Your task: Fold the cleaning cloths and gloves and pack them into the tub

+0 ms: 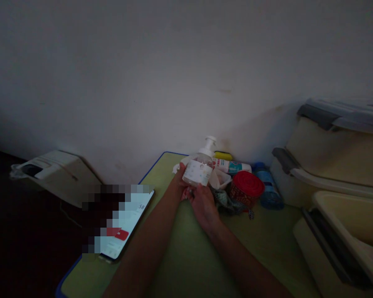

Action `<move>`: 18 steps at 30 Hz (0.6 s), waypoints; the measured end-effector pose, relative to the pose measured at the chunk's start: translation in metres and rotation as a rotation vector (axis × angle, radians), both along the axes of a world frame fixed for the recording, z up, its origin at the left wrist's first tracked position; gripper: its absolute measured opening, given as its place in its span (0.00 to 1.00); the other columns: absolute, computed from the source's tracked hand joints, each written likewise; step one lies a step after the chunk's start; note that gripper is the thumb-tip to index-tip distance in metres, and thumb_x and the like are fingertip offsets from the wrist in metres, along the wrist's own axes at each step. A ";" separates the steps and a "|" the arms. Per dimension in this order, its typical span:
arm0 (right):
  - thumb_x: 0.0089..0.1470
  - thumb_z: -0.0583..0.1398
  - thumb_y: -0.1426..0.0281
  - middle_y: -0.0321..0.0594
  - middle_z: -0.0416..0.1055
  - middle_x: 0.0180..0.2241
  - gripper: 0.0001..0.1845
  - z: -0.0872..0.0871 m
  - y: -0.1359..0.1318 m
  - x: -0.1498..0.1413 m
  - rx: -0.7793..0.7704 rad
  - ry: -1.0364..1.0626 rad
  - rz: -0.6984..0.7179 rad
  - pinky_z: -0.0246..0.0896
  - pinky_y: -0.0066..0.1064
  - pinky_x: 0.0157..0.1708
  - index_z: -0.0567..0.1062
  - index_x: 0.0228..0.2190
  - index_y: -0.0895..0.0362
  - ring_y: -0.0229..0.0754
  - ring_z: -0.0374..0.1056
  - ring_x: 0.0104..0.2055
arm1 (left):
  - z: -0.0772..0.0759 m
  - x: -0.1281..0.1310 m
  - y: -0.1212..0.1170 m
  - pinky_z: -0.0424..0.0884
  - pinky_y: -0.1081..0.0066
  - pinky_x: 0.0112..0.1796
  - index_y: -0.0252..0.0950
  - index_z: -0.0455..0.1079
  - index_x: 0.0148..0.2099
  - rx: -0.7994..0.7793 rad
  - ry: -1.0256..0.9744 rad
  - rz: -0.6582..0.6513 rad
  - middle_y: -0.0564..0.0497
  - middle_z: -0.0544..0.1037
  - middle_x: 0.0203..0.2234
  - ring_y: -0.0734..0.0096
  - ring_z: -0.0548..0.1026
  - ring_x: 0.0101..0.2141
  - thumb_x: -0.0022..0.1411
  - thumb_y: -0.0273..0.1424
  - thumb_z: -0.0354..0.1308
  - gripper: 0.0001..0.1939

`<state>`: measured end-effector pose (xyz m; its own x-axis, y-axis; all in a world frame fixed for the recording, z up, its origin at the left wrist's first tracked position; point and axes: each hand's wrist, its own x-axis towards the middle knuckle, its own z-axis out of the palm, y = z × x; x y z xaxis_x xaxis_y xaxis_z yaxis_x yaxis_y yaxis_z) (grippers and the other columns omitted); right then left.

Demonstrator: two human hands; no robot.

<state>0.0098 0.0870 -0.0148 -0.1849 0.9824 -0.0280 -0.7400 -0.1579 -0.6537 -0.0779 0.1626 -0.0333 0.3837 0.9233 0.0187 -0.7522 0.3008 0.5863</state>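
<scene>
A clear pump bottle (197, 171) with a white label and white pump head is tilted slightly to the right above the table's far part. My left hand (179, 179) is closed around its left side, with the thumb up along the label. My right hand (203, 200) is curled at the bottle's base, its fingers bent inward. A small pinkish, cloth-like patch (184, 193) shows by those fingertips; what it is cannot be made out. Just right of the hands lie a grey patterned cloth (226, 200) and a red round roll (248, 186).
Behind the roll are a white tube (235, 166), a yellow item (223, 156), a white tray (221, 179) and a blue bottle (269, 188). A lit phone (129, 225) lies at the left table edge (69, 271). Lidded bins (338, 145) and an open bin (317, 256) stand right.
</scene>
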 end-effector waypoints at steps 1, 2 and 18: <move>0.37 0.67 0.64 0.29 0.72 0.34 0.19 0.000 -0.001 -0.002 0.004 -0.005 -0.024 0.63 0.25 0.31 0.68 0.34 0.51 0.32 0.66 0.29 | 0.000 0.001 -0.001 0.74 0.66 0.30 0.32 0.65 0.52 0.008 0.009 0.005 0.39 0.76 0.42 0.51 0.76 0.40 0.45 0.62 0.51 0.43; 0.38 0.67 0.65 0.28 0.71 0.32 0.19 0.000 -0.001 -0.004 0.008 -0.013 -0.042 0.63 0.25 0.29 0.68 0.34 0.51 0.32 0.65 0.27 | 0.001 0.001 -0.002 0.74 0.65 0.31 0.32 0.66 0.51 0.018 0.019 0.013 0.39 0.76 0.41 0.51 0.76 0.41 0.46 0.61 0.51 0.42; 0.32 0.68 0.75 0.35 0.73 0.40 0.30 0.005 -0.007 -0.011 0.044 -0.170 -0.203 0.63 0.38 0.48 0.64 0.40 0.52 0.41 0.70 0.43 | 0.017 -0.001 -0.013 0.66 0.56 0.46 0.33 0.67 0.47 0.089 0.074 0.102 0.43 0.76 0.40 0.51 0.70 0.49 0.47 0.57 0.50 0.36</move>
